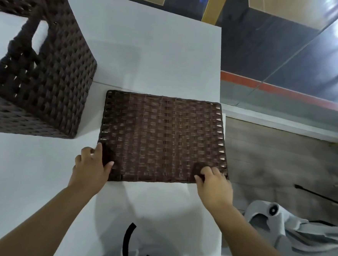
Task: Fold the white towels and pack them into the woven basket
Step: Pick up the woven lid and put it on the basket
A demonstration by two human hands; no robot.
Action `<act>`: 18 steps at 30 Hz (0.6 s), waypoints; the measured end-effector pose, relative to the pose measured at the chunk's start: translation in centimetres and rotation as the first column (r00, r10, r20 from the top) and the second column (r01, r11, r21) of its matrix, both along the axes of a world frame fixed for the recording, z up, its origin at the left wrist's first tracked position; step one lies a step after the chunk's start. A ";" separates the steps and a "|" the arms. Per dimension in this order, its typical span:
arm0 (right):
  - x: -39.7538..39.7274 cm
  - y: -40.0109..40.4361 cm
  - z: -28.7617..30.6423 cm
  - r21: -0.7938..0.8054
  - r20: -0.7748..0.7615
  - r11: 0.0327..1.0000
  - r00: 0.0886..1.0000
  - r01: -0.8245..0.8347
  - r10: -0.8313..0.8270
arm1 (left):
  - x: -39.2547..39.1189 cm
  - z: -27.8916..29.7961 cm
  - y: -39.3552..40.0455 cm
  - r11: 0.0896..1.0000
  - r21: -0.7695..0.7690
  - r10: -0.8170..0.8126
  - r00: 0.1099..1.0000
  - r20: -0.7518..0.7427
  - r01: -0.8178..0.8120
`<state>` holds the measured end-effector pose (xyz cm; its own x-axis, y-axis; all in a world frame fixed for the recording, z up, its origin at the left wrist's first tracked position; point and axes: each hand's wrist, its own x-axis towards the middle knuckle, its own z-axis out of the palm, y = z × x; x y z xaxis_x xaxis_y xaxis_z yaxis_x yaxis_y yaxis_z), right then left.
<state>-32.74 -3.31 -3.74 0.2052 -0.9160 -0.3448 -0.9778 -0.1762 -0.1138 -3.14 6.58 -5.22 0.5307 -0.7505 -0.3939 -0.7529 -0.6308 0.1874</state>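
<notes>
A dark brown woven basket (pixel 64 70) stands on the white table (pixel 149 46) at the far left, with white towel (pixel 2 34) showing inside it and through its handle opening. A flat brown woven lid (pixel 163 135) lies in front of me on the table. My left hand (pixel 90 168) grips the lid's near left corner, thumb on top. My right hand (pixel 214 185) holds the near right corner with curled fingers on the weave.
The table's right edge runs just past the lid, with floor beyond it. A grey chair-like object (pixel 277 225) stands at the lower right, beside the table. My own white top with a black strap fills the bottom centre.
</notes>
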 end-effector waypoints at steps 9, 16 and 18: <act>-3.0 -1.1 -0.5 0.160 0.129 0.920 0.917 0.357 -0.378 | -0.1 -0.1 1.2 0.954 -0.045 0.276 0.930 -0.244 -0.295; -4.2 -0.4 0.6 0.156 0.161 0.833 0.818 0.531 -0.552 | -1.3 1.7 0.6 0.889 -0.261 0.289 0.903 -0.317 -0.376; -4.6 -0.1 1.4 0.137 0.205 0.826 0.801 0.546 -0.563 | -1.6 3.2 -0.3 0.873 -0.347 0.267 0.932 -0.244 -0.342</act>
